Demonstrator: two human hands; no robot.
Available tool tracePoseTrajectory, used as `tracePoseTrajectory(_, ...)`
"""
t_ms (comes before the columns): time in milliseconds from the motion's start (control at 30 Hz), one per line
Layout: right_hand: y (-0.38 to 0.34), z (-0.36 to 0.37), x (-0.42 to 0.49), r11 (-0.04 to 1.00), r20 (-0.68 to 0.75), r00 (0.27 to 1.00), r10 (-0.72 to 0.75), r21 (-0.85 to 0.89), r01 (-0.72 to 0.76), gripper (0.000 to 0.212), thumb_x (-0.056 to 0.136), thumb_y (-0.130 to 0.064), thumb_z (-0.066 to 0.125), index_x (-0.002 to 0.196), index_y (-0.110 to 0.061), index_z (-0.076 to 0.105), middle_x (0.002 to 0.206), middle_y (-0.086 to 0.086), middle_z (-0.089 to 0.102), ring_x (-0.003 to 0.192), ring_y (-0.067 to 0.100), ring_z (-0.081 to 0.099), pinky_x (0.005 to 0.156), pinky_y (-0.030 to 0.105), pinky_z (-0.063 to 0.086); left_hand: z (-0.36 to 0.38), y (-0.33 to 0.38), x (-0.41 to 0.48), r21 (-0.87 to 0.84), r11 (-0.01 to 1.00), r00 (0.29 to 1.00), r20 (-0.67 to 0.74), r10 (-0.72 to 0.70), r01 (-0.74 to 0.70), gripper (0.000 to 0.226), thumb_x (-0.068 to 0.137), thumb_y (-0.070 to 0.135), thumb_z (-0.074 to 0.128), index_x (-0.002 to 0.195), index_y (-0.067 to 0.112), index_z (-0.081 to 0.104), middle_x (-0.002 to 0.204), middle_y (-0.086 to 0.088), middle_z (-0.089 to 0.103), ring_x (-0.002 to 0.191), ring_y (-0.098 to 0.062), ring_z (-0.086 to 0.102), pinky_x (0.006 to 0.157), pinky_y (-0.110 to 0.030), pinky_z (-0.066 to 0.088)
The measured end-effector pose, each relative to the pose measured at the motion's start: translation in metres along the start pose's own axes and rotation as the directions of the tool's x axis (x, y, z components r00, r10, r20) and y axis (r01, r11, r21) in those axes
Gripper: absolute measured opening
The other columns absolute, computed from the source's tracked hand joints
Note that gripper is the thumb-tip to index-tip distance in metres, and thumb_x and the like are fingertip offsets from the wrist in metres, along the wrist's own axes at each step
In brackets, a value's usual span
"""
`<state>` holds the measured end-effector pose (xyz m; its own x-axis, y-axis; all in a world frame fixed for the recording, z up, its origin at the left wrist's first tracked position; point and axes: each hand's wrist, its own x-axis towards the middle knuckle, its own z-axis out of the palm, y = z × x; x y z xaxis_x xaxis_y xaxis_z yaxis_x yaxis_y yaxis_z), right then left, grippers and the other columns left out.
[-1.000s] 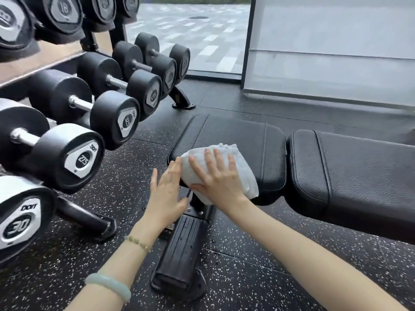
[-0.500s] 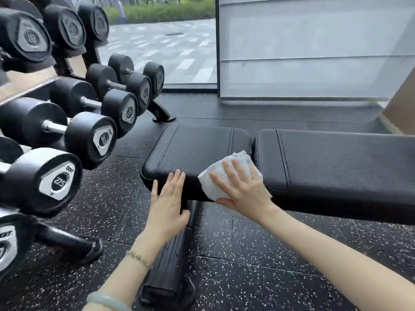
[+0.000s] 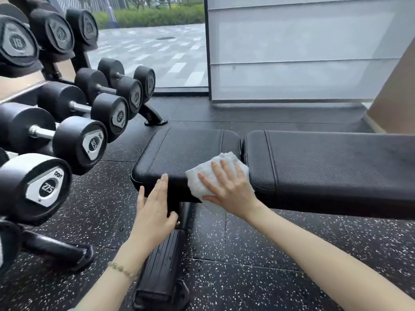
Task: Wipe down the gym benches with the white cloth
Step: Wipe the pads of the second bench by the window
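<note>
- White cloth [image 3: 224, 158]: bunched into a pad, lying on the gym bench [image 3: 186, 149] at the right end of the seat pad. It sits just beside the gap to the back pad [image 3: 325, 164] and drapes over the near edge of the seat pad.
- Right hand [image 3: 229, 187]: laid flat on top of the cloth. The fingers [image 3: 215, 173] are straight and slightly spread, pressing the cloth against the bench, and the thumb runs along the cloth's lower edge. Nothing is gripped.
- Left hand [image 3: 155, 209]: to the left of the cloth and apart from it. Its fingers are straight and held close together against the near side of the seat pad, with the tips at its upper edge, and it holds nothing. A beaded bracelet [image 3: 123, 270] is on the wrist.
- Gym bench: black padded upholstery, both pads lying level. Its black foot [image 3: 161, 265] extends toward the camera, below the left hand.
- Left of the bench: a rack of black dumbbells [image 3: 78, 142], one end cap reading 27.5.
- Under the bench: black speckled floor [image 3: 247, 254].
- Beyond the bench: a window [image 3: 157, 52] showing paving and shrubs.
</note>
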<state>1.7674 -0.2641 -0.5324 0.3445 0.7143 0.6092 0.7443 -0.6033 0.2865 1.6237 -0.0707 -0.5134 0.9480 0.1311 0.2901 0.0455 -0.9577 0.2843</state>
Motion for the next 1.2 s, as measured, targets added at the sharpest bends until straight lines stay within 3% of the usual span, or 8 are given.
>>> tracePoseTrajectory(200,0.025,-0.045,-0.014,0.992,-0.182,0.982,0.055,0.118,-0.033,0.035,0.098,-0.03,0.051,0.113,0.0,0.062,0.111,0.017,0.067,0.114,0.033,0.06,0.087,0.041,0.054,0.004,0.026,-0.014,0.05,0.997,0.998,-0.002,0.06,-0.059,0.088,0.068,0.02,0.052,0.148,0.009,0.015,0.152,-0.007,0.029,0.14,-0.016,0.021,0.114,-0.039,-0.001)
tracePoseTrajectory(400,0.071,-0.114,-0.069,0.986,-0.317,0.934,0.166,0.084,-0.146,0.037,0.097,-0.032,0.054,0.115,-0.001,0.064,0.115,0.016,0.067,0.117,0.033,0.058,0.096,0.043,0.05,0.012,0.071,0.0,0.099,0.983,0.988,0.013,0.154,-0.154,0.087,0.072,0.017,0.057,0.148,0.01,0.016,0.153,-0.005,0.026,0.142,-0.015,0.018,0.115,-0.039,-0.003)
tracePoseTrajectory(600,0.117,-0.128,-0.111,0.979,-0.253,0.954,0.162,-0.08,-0.188,0.043,0.1,-0.04,0.046,0.108,-0.004,0.07,0.111,0.017,0.068,0.114,0.035,0.06,0.095,0.049,0.049,0.015,0.109,0.008,0.228,0.959,0.981,0.133,0.14,-0.168,0.084,0.086,0.025,0.049,0.15,0.015,-0.004,0.158,0.002,-0.003,0.142,-0.008,-0.009,0.115,-0.041,-0.012)
tracePoseTrajectory(733,0.107,-0.078,-0.111,0.976,-0.058,0.986,0.155,-0.148,-0.162,0.048,0.096,-0.052,0.04,0.123,-0.018,0.06,0.114,0.019,0.065,0.118,0.039,0.055,0.101,0.057,0.039,0.01,0.118,0.016,0.303,0.939,0.978,0.18,0.108,-0.16,0.082,0.09,0.032,0.043,0.148,0.016,-0.012,0.154,0.007,-0.016,0.143,-0.009,-0.014,0.114,-0.042,-0.014)
tracePoseTrajectory(800,0.097,-0.056,-0.106,0.969,0.003,0.987,0.16,-0.193,-0.156,0.055,0.089,-0.058,0.041,0.133,-0.026,0.048,0.121,0.019,0.062,0.119,0.04,0.055,0.101,0.061,0.037,0.016,0.111,0.017,0.281,0.944,0.979,0.157,0.13,-0.171,0.082,0.088,0.031,0.047,0.15,0.014,-0.003,0.155,0.003,-0.009,0.144,-0.011,-0.007,0.115,-0.042,-0.012)
tracePoseTrajectory(933,0.089,-0.043,-0.102,0.959,0.01,0.988,0.151,-0.245,-0.144,0.059,0.089,-0.062,0.044,0.134,-0.025,0.053,0.126,0.023,0.058,0.118,0.042,0.054,0.101,0.068,0.031,0.033,0.099,0.013,0.254,0.945,0.977,0.108,0.186,-0.208,0.083,0.069,0.029,0.049,0.145,0.005,0.027,0.151,-0.012,0.031,0.141,-0.021,0.021,0.112,-0.045,0.005)
tracePoseTrajectory(1100,0.057,-0.028,-0.074,0.942,0.019,0.984,0.177,-0.292,-0.164,0.064,0.079,-0.059,0.056,0.13,-0.021,0.052,0.122,0.023,0.06,0.115,0.043,0.055,0.103,0.07,0.023,0.052,0.11,0.012,0.199,0.972,0.992,-0.003,0.128,-0.125,0.077,0.071,0.028,0.04,0.142,0.0,0.029,0.149,-0.015,0.032,0.14,-0.026,0.021,0.112,-0.048,0.009)
tracePoseTrajectory(1200,0.046,-0.018,-0.057,0.957,-0.02,0.982,0.186,-0.224,-0.185,0.049,0.084,-0.042,0.064,0.123,-0.016,0.051,0.117,0.023,0.063,0.109,0.042,0.059,0.095,0.067,0.039,0.06,0.112,0.011,0.189,0.976,0.992,-0.042,0.118,-0.109,0.083,0.066,0.023,0.051,0.143,0.0,0.027,0.149,-0.016,0.031,0.14,-0.025,0.019,0.112,-0.049,0.009)
